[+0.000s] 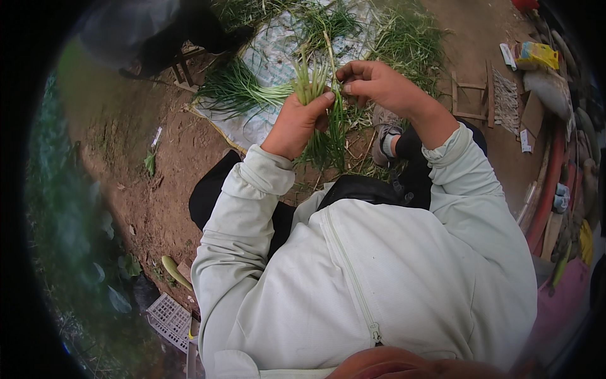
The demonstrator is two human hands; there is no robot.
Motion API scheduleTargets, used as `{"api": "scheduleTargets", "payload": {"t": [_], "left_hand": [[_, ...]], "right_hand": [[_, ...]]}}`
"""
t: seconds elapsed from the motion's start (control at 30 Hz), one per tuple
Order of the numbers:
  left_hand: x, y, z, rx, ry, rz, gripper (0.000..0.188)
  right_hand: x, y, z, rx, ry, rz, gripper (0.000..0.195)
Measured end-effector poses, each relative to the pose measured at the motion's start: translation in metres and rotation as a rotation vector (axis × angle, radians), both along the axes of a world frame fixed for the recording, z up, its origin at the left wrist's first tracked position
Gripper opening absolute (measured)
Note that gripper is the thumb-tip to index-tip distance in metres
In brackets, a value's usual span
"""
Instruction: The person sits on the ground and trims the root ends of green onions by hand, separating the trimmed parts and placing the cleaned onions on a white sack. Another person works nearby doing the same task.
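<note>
My left hand (303, 118) grips a bunch of chives (310, 80), pale cut ends upward and green leaves hanging below the fist. Beside it, the fingertips of my right hand (378, 87) touch a yellowish strand (330, 49) along the bunch's right side. Whether they pinch it is hard to make out. Just left of the bunch, a heap of chives (236, 87) lies on a white woven plastic sheet (279, 45), pale ends towards my hands. More loose leaves (331, 23) are scattered at the sheet's far side.
Trimmed green scraps (407, 42) spread right of the sheet. A person in dark trousers (184, 33) is at upper left by a wooden stool (184, 68). Another wooden frame (473, 94) stands right. A plastic crate (173, 320) and a long pale gourd (175, 272) lie lower left.
</note>
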State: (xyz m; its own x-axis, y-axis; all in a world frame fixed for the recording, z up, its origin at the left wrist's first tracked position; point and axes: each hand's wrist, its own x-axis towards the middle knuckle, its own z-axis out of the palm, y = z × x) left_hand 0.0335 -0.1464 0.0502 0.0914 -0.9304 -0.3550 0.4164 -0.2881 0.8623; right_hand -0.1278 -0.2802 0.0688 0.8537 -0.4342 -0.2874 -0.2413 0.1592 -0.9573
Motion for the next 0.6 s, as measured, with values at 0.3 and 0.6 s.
{"api": "scheduleTargets", "payload": {"t": [0.3,0.6], "left_hand": [[0.0,0.001,-0.005,-0.002,0.051,-0.002,0.012],[0.001,0.001,-0.005,0.014,0.023,0.03,0.013]], "right_hand": [[0.004,0.0,-0.011,0.14,0.027,-0.082,0.024],[0.009,0.003,-0.016,0.09,-0.03,-0.143,0.018]]}}
